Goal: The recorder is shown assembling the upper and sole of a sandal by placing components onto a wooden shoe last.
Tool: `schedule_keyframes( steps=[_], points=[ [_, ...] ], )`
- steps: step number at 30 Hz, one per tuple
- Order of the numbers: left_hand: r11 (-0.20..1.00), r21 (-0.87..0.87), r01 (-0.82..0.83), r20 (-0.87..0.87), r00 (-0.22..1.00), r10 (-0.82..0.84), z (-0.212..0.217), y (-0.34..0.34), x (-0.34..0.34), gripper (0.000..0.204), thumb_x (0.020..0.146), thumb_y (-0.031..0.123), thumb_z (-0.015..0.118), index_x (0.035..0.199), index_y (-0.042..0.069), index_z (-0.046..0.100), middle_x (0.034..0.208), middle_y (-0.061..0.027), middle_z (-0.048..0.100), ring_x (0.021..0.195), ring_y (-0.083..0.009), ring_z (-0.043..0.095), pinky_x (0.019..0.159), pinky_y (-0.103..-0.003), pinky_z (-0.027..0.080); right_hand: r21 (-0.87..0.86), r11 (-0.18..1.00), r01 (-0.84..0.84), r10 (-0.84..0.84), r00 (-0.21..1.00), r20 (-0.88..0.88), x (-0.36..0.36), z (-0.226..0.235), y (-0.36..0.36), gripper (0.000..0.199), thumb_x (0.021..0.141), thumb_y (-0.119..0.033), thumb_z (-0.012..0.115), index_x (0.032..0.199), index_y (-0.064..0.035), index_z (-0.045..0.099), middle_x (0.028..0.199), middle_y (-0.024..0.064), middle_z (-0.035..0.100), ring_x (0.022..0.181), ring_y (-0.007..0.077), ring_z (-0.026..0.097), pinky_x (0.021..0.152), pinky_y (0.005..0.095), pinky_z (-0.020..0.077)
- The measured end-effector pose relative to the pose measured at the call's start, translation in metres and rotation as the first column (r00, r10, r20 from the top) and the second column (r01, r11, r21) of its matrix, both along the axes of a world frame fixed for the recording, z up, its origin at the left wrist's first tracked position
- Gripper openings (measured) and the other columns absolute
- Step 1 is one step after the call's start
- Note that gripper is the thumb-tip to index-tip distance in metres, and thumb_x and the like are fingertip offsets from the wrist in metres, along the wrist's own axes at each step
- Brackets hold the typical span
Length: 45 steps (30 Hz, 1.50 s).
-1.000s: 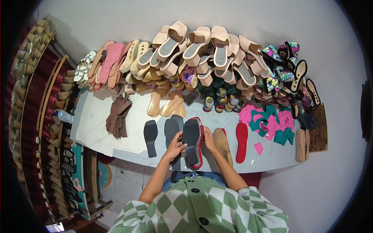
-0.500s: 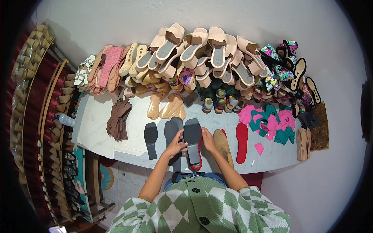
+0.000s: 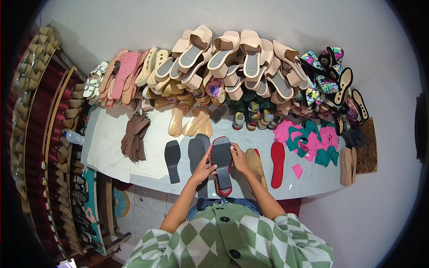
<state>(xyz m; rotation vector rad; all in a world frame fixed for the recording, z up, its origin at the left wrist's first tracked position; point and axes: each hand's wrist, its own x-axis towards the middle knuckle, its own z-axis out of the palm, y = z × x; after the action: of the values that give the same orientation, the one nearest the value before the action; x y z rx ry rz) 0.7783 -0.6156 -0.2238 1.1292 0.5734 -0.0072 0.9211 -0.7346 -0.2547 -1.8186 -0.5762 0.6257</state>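
Above the near edge of the table [image 3: 308,185], a dark sole [image 3: 222,154] was held two-handed, lying along a red-edged shoe piece [image 3: 224,193]. By the left hand [image 3: 204,168], half closed, its left side was gripped; by the right hand [image 3: 239,157], fingers partly bent, its right edge was held. Other dark soles [image 3: 197,154] were laid to the left, a tan sole [image 3: 255,167] and a red insole [image 3: 277,165] to the right.
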Motion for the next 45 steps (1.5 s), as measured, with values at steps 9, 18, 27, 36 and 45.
schedule_keyframes(
  steps=[9, 18, 27, 36, 45],
  points=[
    [0.999, 0.01, 0.05, 0.028, 0.998, -0.051, 0.005, 0.0, 0.005, 0.078, 0.081, -0.009, 0.05, 0.139, 0.028, 0.016, 0.133, -0.0106, 0.031, 0.101, -0.0187, 0.051, 0.071, -0.026, 0.051, 0.037, 0.997, 0.062, -0.069, 0.972, 0.225, -0.004, 0.003, 0.011, 0.036, 0.093, -0.022, 0.034, 0.123, -0.0067, 0.045, 0.112, 0.0196, 0.054, 0.1, 0.0331, 0.053, 0.086, 0.0365, 0.0404],
    [0.865, 0.501, -0.007, 0.021, 1.0, -0.004, -0.013, 0.006, 0.012, 0.064, 0.084, 0.018, 0.058, 0.137, 0.015, 0.024, 0.092, -0.012, 0.059, 0.085, -0.0188, 0.058, 0.073, -0.03, 0.047, 0.11, 0.994, -0.003, -0.023, 0.972, 0.236, -0.003, 0.006, 0.01, 0.039, 0.093, -0.017, 0.031, 0.129, -0.0053, 0.039, 0.123, 0.02, 0.048, 0.113, 0.0351, 0.046, 0.095, 0.0372, 0.0336],
    [0.805, 0.593, -0.013, -0.099, 0.991, 0.089, -0.022, 0.017, 0.039, 0.04, 0.089, 0.031, 0.049, 0.119, 0.004, 0.048, 0.09, -0.0113, 0.06, 0.084, -0.0159, 0.056, 0.076, -0.027, 0.043, 0.059, 0.998, -0.018, 0.007, 0.985, 0.174, -0.002, 0.005, 0.009, 0.04, 0.093, -0.019, 0.032, 0.129, -0.0042, 0.039, 0.127, 0.0189, 0.045, 0.119, 0.0312, 0.042, 0.098, 0.0341, 0.0312],
    [0.694, 0.652, -0.305, 0.131, 0.947, 0.294, -0.049, 0.008, 0.076, 0.027, 0.09, 0.027, 0.046, 0.108, 0.01, 0.056, 0.089, -0.0173, 0.062, 0.086, -0.0305, 0.06, 0.075, -0.034, 0.044, 0.06, 0.997, -0.043, 0.025, 0.959, 0.283, -0.001, 0.001, 0.015, 0.04, 0.092, -0.017, 0.033, 0.13, -0.0082, 0.039, 0.12, 0.0205, 0.049, 0.11, 0.0351, 0.047, 0.094, 0.038, 0.0348],
    [0.619, 0.723, -0.307, 0.088, 0.93, 0.357, -0.037, -0.001, 0.081, 0.024, 0.086, 0.025, 0.052, 0.101, 0.008, 0.059, 0.091, -0.0177, 0.062, 0.087, -0.0337, 0.059, 0.076, -0.036, 0.044, 0.003, 1.0, 0.013, -0.013, 0.974, 0.226, 0.012, -0.001, 0.017, 0.034, 0.092, -0.022, 0.035, 0.12, -0.0069, 0.049, 0.102, 0.0232, 0.058, 0.092, 0.0363, 0.057, 0.079, 0.0406, 0.0419]
  ],
)
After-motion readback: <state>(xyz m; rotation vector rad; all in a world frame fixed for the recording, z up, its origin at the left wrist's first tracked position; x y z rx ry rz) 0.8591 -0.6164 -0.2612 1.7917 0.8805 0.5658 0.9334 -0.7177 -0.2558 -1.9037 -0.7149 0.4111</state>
